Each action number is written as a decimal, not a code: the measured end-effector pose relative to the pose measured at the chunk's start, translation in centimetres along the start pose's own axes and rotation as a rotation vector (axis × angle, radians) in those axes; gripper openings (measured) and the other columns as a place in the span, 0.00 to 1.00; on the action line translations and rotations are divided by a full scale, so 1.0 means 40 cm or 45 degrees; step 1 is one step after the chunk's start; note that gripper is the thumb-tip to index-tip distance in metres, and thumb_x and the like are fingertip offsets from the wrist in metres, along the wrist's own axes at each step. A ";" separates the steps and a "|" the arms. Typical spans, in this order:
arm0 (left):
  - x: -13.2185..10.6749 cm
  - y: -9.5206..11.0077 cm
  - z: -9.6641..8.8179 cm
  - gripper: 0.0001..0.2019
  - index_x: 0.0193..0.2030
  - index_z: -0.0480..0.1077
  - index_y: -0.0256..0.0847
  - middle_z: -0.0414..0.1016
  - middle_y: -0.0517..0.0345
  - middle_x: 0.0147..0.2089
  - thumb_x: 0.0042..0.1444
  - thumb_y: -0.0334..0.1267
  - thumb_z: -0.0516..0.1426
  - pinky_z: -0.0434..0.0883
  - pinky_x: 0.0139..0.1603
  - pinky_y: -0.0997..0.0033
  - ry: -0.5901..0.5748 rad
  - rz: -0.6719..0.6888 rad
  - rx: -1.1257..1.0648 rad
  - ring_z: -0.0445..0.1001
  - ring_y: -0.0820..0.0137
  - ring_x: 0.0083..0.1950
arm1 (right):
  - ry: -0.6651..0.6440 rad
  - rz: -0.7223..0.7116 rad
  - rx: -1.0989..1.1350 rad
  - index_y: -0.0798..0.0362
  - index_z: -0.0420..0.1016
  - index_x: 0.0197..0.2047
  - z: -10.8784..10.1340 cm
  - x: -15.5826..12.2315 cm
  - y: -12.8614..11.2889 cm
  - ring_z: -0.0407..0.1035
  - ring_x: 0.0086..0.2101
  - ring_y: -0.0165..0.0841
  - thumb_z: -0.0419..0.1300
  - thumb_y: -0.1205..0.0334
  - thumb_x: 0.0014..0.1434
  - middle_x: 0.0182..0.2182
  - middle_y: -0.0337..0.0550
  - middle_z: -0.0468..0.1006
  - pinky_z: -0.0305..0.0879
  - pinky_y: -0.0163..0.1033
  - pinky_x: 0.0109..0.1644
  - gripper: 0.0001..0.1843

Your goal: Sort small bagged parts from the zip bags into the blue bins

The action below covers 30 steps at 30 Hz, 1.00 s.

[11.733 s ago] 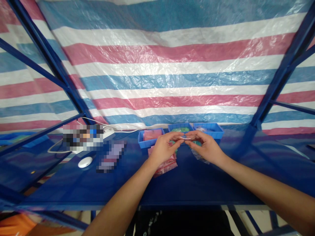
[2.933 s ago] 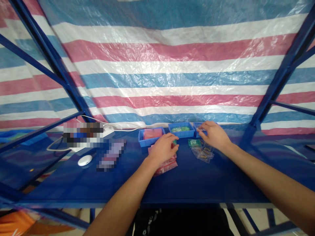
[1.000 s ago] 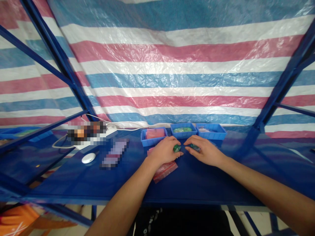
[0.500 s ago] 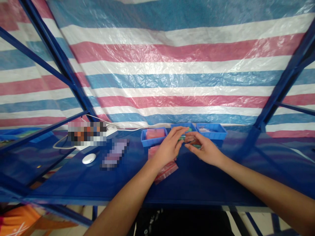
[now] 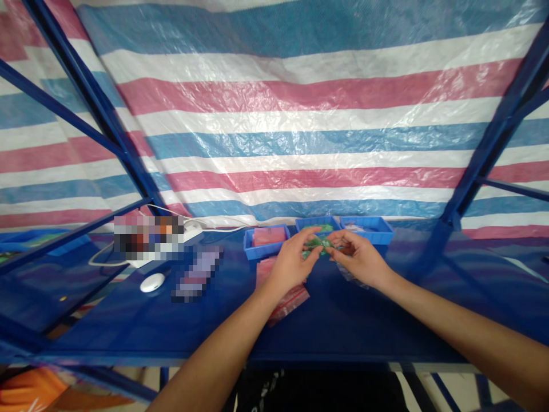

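Note:
My left hand [image 5: 291, 264] and my right hand [image 5: 358, 259] meet above the blue tabletop [image 5: 343, 320], both pinching a small green plastic bag [image 5: 316, 244] between their fingertips. Under my left hand lies a pile of red-tinted clear bags [image 5: 285, 294]. A few clear bags [image 5: 349, 273] show beneath my right hand. Just behind my hands stand three blue trays in a row: the left tray [image 5: 266, 240] holds pink bags, the middle tray [image 5: 318, 224] green ones, and the right tray [image 5: 368, 229] small pale items.
A white mouse [image 5: 152, 282], a white power strip with cables [image 5: 189, 229] and two blurred-out objects lie at the left of the table. Blue metal frame bars [image 5: 86, 97] rise on both sides. A striped tarpaulin [image 5: 300, 126] hangs behind.
My hands lifted off the table and came together; the green bag that lay near my fingers a second ago is now pinched between both hands.

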<state>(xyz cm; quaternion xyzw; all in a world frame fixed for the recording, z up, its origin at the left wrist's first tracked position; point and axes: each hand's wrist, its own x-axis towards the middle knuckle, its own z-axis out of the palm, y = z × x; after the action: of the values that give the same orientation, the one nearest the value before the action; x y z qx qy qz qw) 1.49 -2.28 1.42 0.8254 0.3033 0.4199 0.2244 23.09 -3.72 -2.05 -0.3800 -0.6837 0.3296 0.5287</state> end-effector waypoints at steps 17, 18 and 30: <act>-0.002 0.007 0.001 0.17 0.62 0.68 0.43 0.81 0.53 0.47 0.67 0.38 0.60 0.78 0.47 0.68 -0.045 -0.058 -0.094 0.82 0.65 0.47 | -0.014 0.051 0.105 0.46 0.71 0.46 0.005 -0.001 -0.017 0.75 0.31 0.34 0.71 0.48 0.59 0.33 0.37 0.78 0.76 0.43 0.39 0.19; -0.003 0.009 0.000 0.17 0.61 0.69 0.43 0.81 0.54 0.46 0.67 0.38 0.60 0.77 0.47 0.69 -0.059 -0.058 -0.082 0.82 0.66 0.46 | -0.022 0.053 0.100 0.46 0.71 0.45 0.005 -0.001 -0.018 0.74 0.31 0.34 0.71 0.49 0.60 0.33 0.37 0.77 0.75 0.42 0.38 0.17; -0.007 0.024 -0.002 0.17 0.61 0.69 0.43 0.81 0.54 0.46 0.67 0.37 0.60 0.77 0.52 0.68 -0.157 -0.035 -0.146 0.82 0.67 0.46 | -0.075 0.049 0.040 0.47 0.68 0.41 0.003 -0.008 -0.032 0.68 0.29 0.32 0.67 0.56 0.61 0.30 0.35 0.72 0.68 0.39 0.34 0.12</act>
<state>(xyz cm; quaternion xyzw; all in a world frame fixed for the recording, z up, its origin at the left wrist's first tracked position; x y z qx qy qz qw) 1.59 -3.15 1.91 0.8312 0.2757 0.3819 0.2954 22.82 -4.64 -1.14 -0.3749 -0.6863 0.3612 0.5079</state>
